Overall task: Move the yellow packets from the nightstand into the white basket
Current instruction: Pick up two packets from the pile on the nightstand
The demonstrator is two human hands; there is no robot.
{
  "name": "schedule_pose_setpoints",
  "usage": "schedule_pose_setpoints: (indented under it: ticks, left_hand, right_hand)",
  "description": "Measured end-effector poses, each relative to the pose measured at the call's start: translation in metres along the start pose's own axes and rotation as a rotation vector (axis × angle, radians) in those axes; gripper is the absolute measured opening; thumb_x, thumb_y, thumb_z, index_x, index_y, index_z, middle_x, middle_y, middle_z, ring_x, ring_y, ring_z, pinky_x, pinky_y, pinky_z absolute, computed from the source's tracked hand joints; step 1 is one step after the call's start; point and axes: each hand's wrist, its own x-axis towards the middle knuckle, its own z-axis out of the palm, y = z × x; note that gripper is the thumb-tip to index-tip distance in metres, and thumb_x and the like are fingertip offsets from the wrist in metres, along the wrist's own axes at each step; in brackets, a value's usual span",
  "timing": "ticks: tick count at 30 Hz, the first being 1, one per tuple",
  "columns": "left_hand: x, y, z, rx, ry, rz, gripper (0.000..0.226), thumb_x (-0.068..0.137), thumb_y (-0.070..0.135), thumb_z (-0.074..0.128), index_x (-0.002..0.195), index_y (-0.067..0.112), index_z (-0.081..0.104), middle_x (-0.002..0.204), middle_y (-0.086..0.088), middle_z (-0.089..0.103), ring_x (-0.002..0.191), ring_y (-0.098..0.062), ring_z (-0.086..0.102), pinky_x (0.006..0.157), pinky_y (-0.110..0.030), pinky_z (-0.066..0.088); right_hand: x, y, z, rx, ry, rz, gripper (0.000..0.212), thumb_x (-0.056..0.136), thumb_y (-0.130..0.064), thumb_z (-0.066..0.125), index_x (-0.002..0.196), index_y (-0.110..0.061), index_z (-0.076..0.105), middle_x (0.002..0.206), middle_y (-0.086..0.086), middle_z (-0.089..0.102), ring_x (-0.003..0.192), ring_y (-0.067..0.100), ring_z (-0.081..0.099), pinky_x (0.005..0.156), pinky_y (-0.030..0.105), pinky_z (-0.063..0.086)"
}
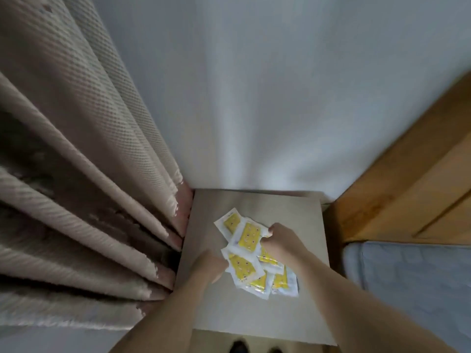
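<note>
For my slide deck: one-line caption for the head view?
Both hands, left and right, gather yellow plastic packets on a beige nightstand.

Both forearms are bare with no sleeves, watch or rings showing, and dark shoes (pixel 239 347) peek below.

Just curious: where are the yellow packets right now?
In the head view, the yellow packets lie heaped on the nightstand, between both hands.
</note>
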Motion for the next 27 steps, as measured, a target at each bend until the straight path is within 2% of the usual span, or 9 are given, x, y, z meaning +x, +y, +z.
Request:
schedule_pose_setpoints:
  ticks: [2, 4, 7, 9, 15, 18, 21, 25, 27]
  left_hand:
    - [0.023, 0.001, 0.015, -0.016, -0.014, -0.007, 0.030, 0.087, 0.036, 0.060, 0.101, 0.010, 0.065, 0.105, -0.012, 0.068, 0.090, -0.024, 0.065, 0.072, -0.028, 0.048]
    - [0.041, 0.002, 0.032, -0.003, 0.005, -0.063, 0.043, 0.085, 0.053, 0.059, 0.106, 0.015, 0.064, 0.101, -0.003, 0.067, 0.092, -0.023, 0.064, 0.078, -0.027, 0.050]
    - [0.063, 0.002, 0.060, 0.031, 0.045, -0.166, 0.083, 0.065, 0.082, 0.056, 0.122, 0.022, 0.055, 0.114, 0.001, 0.066, 0.106, -0.024, 0.063, 0.091, -0.037, 0.051]
    - [0.071, 0.000, 0.074, 0.053, 0.102, -0.191, 0.094, 0.063, 0.083, 0.059, 0.130, 0.019, 0.043, 0.123, -0.001, 0.062, 0.111, -0.025, 0.062, 0.089, -0.037, 0.051]
    - [0.074, -0.005, 0.079, 0.011, 0.194, -0.170, 0.073, 0.072, 0.064, 0.069, 0.119, 0.018, 0.036, 0.111, -0.002, 0.065, 0.098, -0.026, 0.065, 0.076, -0.034, 0.054]
    - [0.077, -0.011, 0.075, -0.082, 0.192, -0.183, 0.062, 0.074, 0.051, 0.076, 0.110, 0.018, 0.038, 0.105, -0.002, 0.063, 0.094, -0.027, 0.065, 0.075, -0.036, 0.055]
    - [0.078, -0.018, 0.074, -0.117, 0.166, -0.192, 0.058, 0.073, 0.047, 0.078, 0.108, 0.017, 0.044, 0.101, 0.001, 0.063, 0.092, -0.025, 0.066, 0.073, -0.033, 0.053]
    - [0.077, -0.027, 0.070, -0.225, 0.085, -0.173, 0.032, 0.075, 0.040, 0.076, 0.097, 0.019, 0.066, 0.091, 0.004, 0.070, 0.081, -0.017, 0.068, 0.072, -0.028, 0.054]
    - [0.068, -0.028, 0.065, -0.293, 0.066, -0.165, 0.023, 0.075, 0.032, 0.071, 0.093, 0.018, 0.070, 0.090, 0.002, 0.072, 0.079, -0.016, 0.068, 0.076, -0.030, 0.056]
  right_hand:
    - [0.037, 0.005, 0.015, 0.042, 0.017, 0.068, 0.004, 0.086, -0.016, 0.051, 0.084, -0.013, 0.051, 0.078, 0.000, 0.055, 0.075, 0.018, 0.057, 0.062, 0.026, 0.041]
    - [0.069, 0.013, 0.031, 0.089, 0.040, 0.126, 0.018, 0.085, -0.018, 0.053, 0.069, -0.015, 0.046, 0.065, -0.001, 0.052, 0.059, 0.014, 0.050, 0.053, 0.025, 0.036]
    - [0.106, 0.026, 0.056, 0.123, 0.004, 0.203, 0.027, 0.085, -0.036, 0.058, 0.068, -0.019, 0.048, 0.063, -0.004, 0.054, 0.060, 0.014, 0.054, 0.053, 0.025, 0.037]
    - [0.119, 0.031, 0.072, 0.138, -0.046, 0.239, 0.035, 0.082, -0.051, 0.062, 0.070, -0.019, 0.052, 0.066, -0.005, 0.056, 0.063, 0.014, 0.057, 0.052, 0.026, 0.037]
    - [0.129, 0.038, 0.107, 0.094, 0.091, 0.262, 0.048, 0.073, -0.058, 0.066, 0.096, -0.016, 0.059, 0.089, 0.000, 0.067, 0.085, 0.023, 0.066, 0.064, 0.029, 0.045]
    - [0.132, 0.042, 0.111, 0.091, 0.122, 0.215, 0.030, 0.088, -0.043, 0.058, 0.099, -0.016, 0.056, 0.101, 0.001, 0.062, 0.094, 0.025, 0.062, 0.073, 0.032, 0.046]
    - [0.135, 0.048, 0.112, 0.234, 0.134, 0.213, 0.011, 0.093, -0.026, 0.051, 0.089, -0.017, 0.053, 0.091, 0.000, 0.059, 0.083, 0.024, 0.061, 0.074, 0.035, 0.054]
    - [0.126, 0.050, 0.100, 0.516, 0.162, 0.223, 0.013, 0.094, -0.017, 0.051, 0.082, -0.017, 0.047, 0.082, -0.001, 0.054, 0.064, 0.017, 0.052, 0.048, 0.023, 0.041]
    - [0.115, 0.048, 0.086, 0.600, 0.181, 0.211, 0.010, 0.092, -0.014, 0.052, 0.083, -0.015, 0.048, 0.081, -0.001, 0.053, 0.066, 0.020, 0.054, 0.042, 0.020, 0.037]
